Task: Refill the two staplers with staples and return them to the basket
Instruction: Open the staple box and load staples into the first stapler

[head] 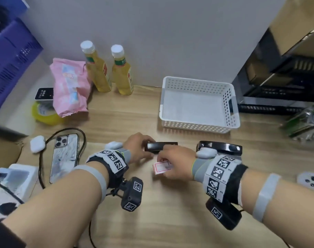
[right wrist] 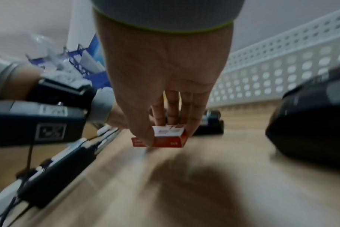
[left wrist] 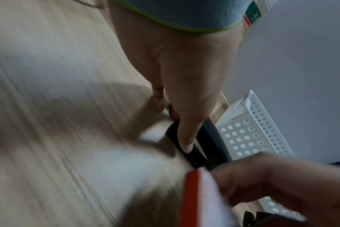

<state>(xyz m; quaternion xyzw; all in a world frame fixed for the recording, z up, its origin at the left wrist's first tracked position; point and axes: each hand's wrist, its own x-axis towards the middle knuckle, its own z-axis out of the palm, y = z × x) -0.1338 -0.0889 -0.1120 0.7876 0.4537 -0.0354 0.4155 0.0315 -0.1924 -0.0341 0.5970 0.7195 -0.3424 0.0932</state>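
A small black stapler lies on the wooden table; my left hand grips its left end, thumb along its side. A red and white staple box sits just in front of it, pinched between the thumb and fingers of my right hand, with the box touching the table. A second, larger black stapler lies to the right, partly behind my right wrist. The white perforated basket stands empty at the back right.
Two yellow drink bottles and a pink packet stand at the back left. A phone with a black cable, an earbud case and a yellow tape roll lie left. Black trays stand right of the basket.
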